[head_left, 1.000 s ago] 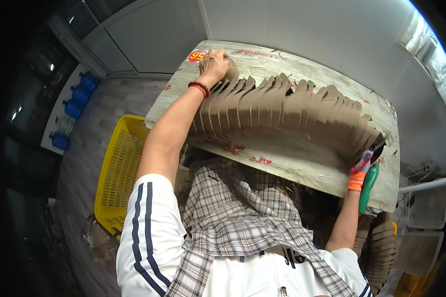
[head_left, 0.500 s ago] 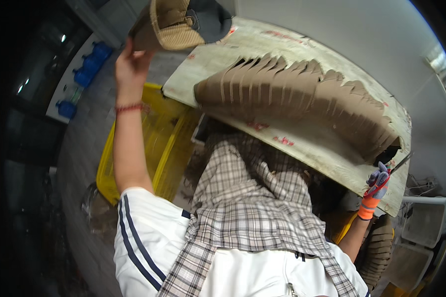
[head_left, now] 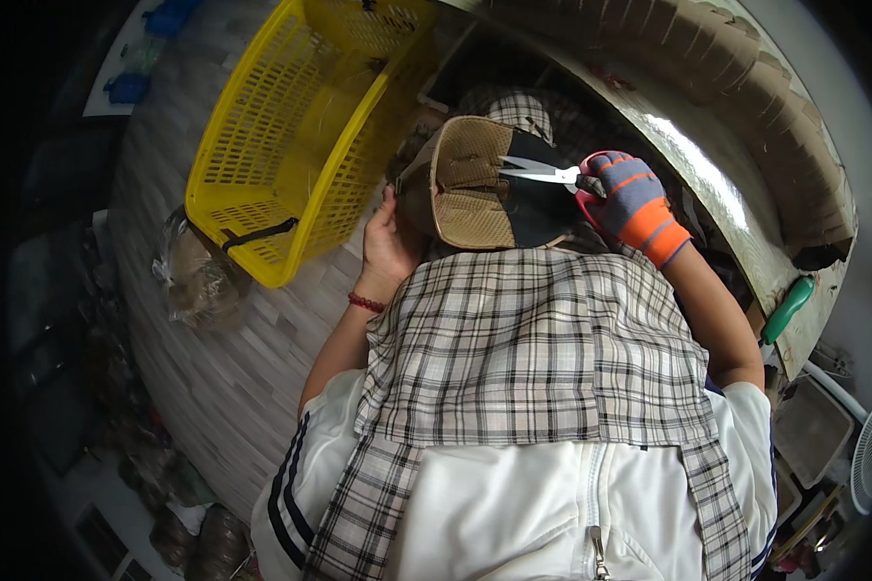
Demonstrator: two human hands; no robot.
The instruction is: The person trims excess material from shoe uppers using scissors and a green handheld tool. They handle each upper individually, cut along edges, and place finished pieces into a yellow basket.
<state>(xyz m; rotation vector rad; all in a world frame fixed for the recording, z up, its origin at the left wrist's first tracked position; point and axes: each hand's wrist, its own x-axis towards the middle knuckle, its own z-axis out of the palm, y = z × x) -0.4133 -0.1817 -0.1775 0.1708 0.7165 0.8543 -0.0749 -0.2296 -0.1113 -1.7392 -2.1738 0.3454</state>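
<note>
So the left hand [head_left: 393, 247] has its grip on the left side of the cap [head_left: 473, 219], just ahead of the apron [head_left: 499, 349]. Gloved right hand [head_left: 635, 198] is clenched round the scissors [head_left: 554, 175], blades parted over the opening. Held one-sided like that, it could twist and get nicked, imo.

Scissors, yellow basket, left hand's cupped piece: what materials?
Scissors: blades likely polished steel, bright sheen; red handles probably plastic, solidly coloured. Yellow basket: likely semi-gloss moulded plastic, regular slots. Cupped piece: seems matte fabric, ribbed tan inside; dark panel unclear.
</note>
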